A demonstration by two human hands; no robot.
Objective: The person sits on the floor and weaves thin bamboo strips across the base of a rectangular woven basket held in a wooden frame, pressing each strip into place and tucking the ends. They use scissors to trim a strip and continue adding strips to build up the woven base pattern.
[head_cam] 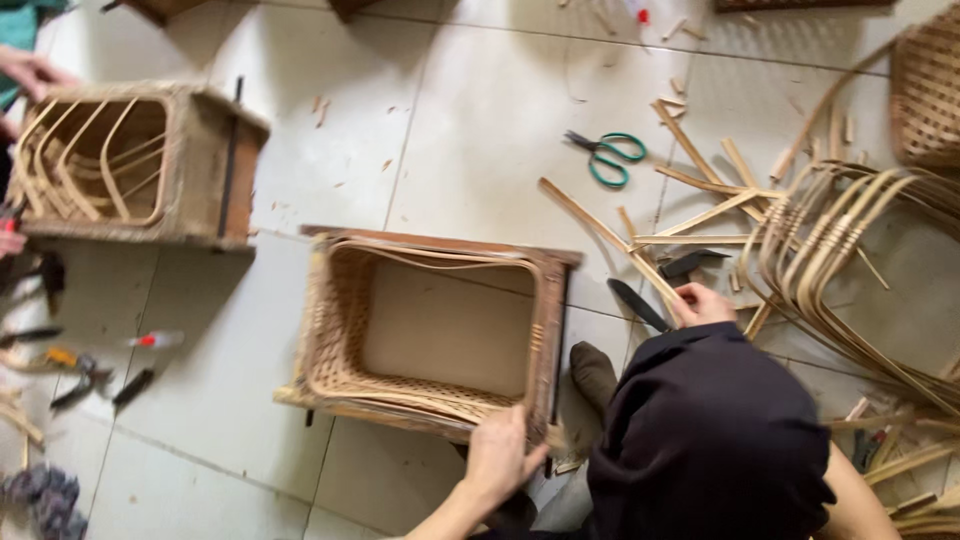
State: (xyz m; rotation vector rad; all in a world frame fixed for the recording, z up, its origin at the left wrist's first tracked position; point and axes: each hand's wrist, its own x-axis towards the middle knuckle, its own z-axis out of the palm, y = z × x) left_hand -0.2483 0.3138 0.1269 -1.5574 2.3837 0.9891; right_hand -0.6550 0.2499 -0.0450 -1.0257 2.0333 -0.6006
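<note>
Left hand grips the near rim of a woven basket, fingers curled over the edge, palm down. Basket sits on the tiled floor directly before the person, mouth up, fitted around a rectangular wooden form with a pale board inside; a loose cane strip runs along its far rim.

Far left: a second woven basket on a wooden form lies on its side, bent strips visible inside. Another person's hand rests at its top left corner. Below it, small hand tools lie scattered on the floor, blurred; kinds not certain.

Centre right: green-handled scissors lie on the floor, well apart from both baskets.

Right hand is closed around a dark-bladed knife, blade pointing left, close beside a flat bamboo strip; whether the hand also touches the strip, cannot tell. A dark-clothed knee lies below the hand.

Far right: bundle of bent cane strips curves over the floor, with loose strips and offcuts around it. Part of another woven piece shows at the upper right edge.
</note>
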